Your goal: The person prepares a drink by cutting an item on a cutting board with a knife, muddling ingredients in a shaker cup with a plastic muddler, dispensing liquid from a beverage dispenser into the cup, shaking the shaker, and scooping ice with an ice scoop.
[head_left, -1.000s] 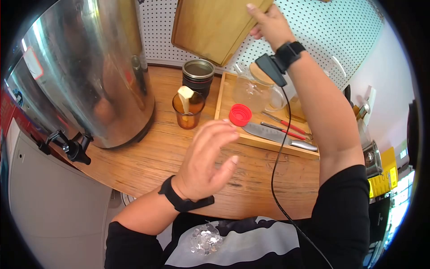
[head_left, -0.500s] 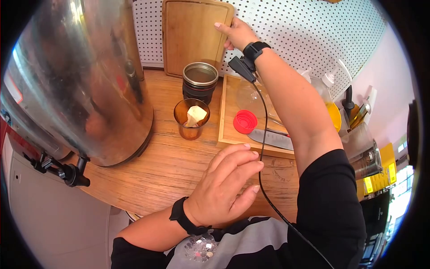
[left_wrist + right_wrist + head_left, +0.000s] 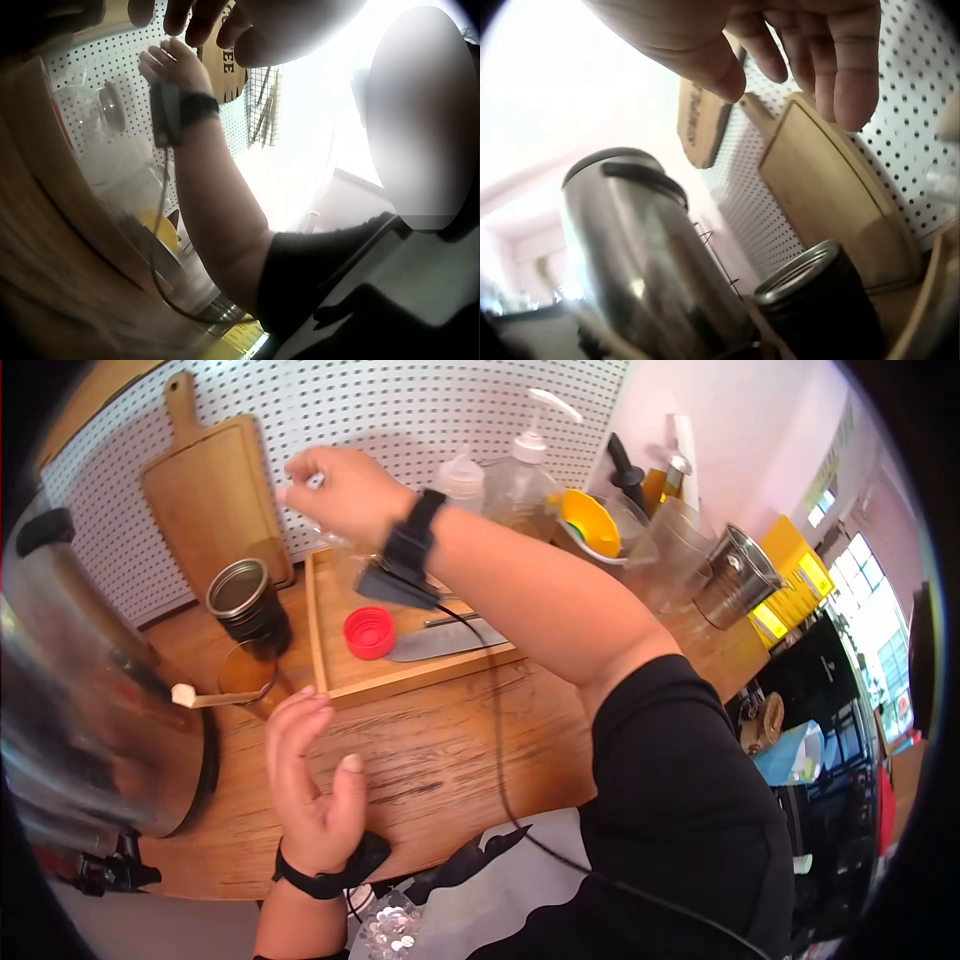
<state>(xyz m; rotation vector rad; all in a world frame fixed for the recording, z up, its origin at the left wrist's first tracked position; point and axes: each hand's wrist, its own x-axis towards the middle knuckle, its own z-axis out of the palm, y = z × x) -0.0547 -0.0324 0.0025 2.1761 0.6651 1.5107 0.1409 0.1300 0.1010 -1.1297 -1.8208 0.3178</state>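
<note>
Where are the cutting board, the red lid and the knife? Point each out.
cutting board [image 3: 215, 500]: head view, middle of its flat face.
red lid [image 3: 369, 632]: head view, centre of its top.
knife [image 3: 440, 642]: head view, middle of the blade.

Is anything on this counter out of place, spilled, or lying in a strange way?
Nothing looks spilled or broken. One thing stands out: the wooden spatula leans far out over the rim of the amber glass, almost level. The knife lies loose in the wooden tray, beside the red lid.
</note>
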